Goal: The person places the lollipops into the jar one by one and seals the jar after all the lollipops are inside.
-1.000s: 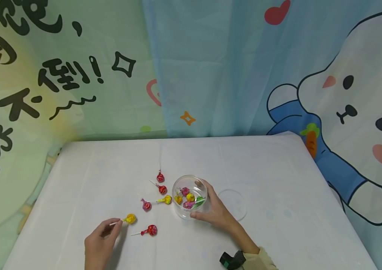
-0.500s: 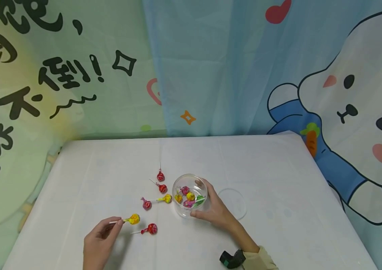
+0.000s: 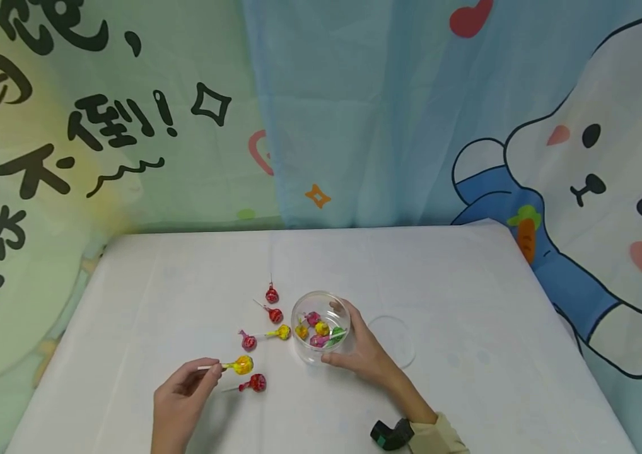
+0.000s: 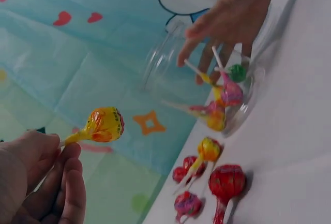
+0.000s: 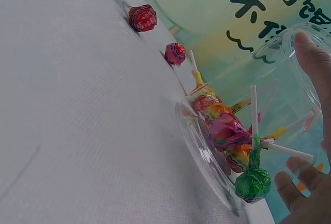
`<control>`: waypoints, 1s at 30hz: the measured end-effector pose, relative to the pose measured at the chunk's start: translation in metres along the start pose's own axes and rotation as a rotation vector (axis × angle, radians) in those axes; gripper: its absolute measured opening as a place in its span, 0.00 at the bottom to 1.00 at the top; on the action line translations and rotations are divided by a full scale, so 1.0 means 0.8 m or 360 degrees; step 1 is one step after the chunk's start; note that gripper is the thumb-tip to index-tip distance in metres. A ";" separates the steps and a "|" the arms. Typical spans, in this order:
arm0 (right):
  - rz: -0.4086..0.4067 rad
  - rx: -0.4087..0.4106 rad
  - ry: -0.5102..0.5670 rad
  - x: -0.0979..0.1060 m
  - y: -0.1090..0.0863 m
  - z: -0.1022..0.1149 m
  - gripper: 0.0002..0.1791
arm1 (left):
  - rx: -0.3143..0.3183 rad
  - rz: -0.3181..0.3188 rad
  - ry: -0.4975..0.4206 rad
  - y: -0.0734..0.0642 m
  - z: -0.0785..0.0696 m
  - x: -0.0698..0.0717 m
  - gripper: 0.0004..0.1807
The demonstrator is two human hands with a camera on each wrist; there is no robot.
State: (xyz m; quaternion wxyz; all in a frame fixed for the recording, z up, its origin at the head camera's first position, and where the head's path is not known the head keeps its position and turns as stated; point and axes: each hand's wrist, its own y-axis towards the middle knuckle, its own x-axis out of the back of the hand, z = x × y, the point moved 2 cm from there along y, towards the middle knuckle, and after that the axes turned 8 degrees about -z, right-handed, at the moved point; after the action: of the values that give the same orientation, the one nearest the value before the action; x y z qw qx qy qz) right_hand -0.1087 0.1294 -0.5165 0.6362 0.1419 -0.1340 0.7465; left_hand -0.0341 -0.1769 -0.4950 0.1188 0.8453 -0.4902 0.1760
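Observation:
My left hand (image 3: pixel 185 397) pinches a yellow lollipop (image 3: pixel 243 364) by its white stick, raised above the table. In the left wrist view its wrapped yellow head (image 4: pixel 105 124) points away from the fingertips. My right hand (image 3: pixel 363 353) grips the right side of a clear jar (image 3: pixel 305 354), thumb at the front. Several lollipops lie in the jar, among them a green lollipop (image 5: pixel 253 184) and a pink lollipop (image 5: pixel 227 131). Just beyond the left hand, a red lollipop (image 3: pixel 257 382) lies on the cloth.
Left of the jar lie another yellow lollipop (image 3: pixel 284 332), a pink-red lollipop (image 3: pixel 248 342) and two red ones, the farther red lollipop (image 3: pixel 272 294) near the middle. A clear round lid (image 3: pixel 391 317) lies right of the jar on the white tablecloth (image 3: pixel 468 302). A printed curtain (image 3: pixel 349 113) hangs behind.
My left hand has carried the yellow lollipop to the right and slightly farther up the view, towards the jar. The right hand keeps its hold on the jar in the same place.

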 end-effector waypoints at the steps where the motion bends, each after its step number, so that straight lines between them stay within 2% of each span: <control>1: -0.0002 -0.0004 0.0001 0.001 0.000 0.000 0.57 | -0.0020 0.0021 -0.0010 0.003 0.011 -0.007 0.10; 4: 0.0003 -0.0011 0.0021 0.002 0.001 0.003 0.57 | -0.0045 0.0092 -0.0033 0.013 0.037 -0.028 0.12; 7: 0.0014 -0.0004 0.0028 0.002 0.001 0.003 0.57 | -0.0065 0.0148 -0.0059 0.014 0.032 -0.043 0.12; 9: 0.0012 -0.0003 0.0025 0.001 0.000 0.003 0.57 | -0.0058 0.0181 -0.0120 0.009 0.001 -0.044 0.10; 10: 0.0009 0.0000 0.0029 0.001 0.000 0.003 0.57 | -0.0140 0.0188 -0.0171 0.010 -0.003 -0.047 0.09; 11: 0.0006 0.0003 0.0027 0.001 0.000 0.003 0.57 | -0.0161 0.0198 -0.0202 0.007 -0.022 -0.046 0.08; 12: 0.0005 0.0005 0.0030 0.001 0.000 0.003 0.57 | -0.0212 0.0203 -0.0229 0.007 -0.026 -0.048 0.07; 14: 0.0004 0.0009 0.0035 0.001 -0.001 0.003 0.56 | -0.0219 0.0212 -0.0281 0.001 -0.060 -0.046 0.06; 16: 0.0000 0.0012 0.0034 0.002 -0.001 0.003 0.56 | -0.0250 0.0227 -0.0303 0.002 -0.072 -0.050 0.05; 17: -0.0001 0.0014 0.0032 0.002 -0.001 0.003 0.56 | -0.0212 0.0230 -0.0279 0.000 -0.081 -0.051 0.05; 22: -0.0005 0.0030 0.0030 0.003 0.000 0.002 0.56 | -0.0285 0.0310 -0.0349 0.004 -0.098 -0.068 0.04; 27: -0.0002 0.0028 0.0037 0.004 0.000 0.001 0.56 | -0.0494 0.0470 -0.0473 0.010 -0.110 -0.087 0.05; 30: 0.0004 0.0032 0.0046 0.003 0.000 0.001 0.57 | -0.0594 0.0521 -0.0465 0.013 -0.113 -0.093 0.09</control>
State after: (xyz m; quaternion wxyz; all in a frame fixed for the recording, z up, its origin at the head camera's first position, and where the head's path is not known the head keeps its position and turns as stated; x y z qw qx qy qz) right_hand -0.1091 0.1315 -0.5143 0.6356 0.1374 -0.1175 0.7505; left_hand -0.0934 -0.0900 -0.4434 0.1705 0.7349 -0.6559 -0.0241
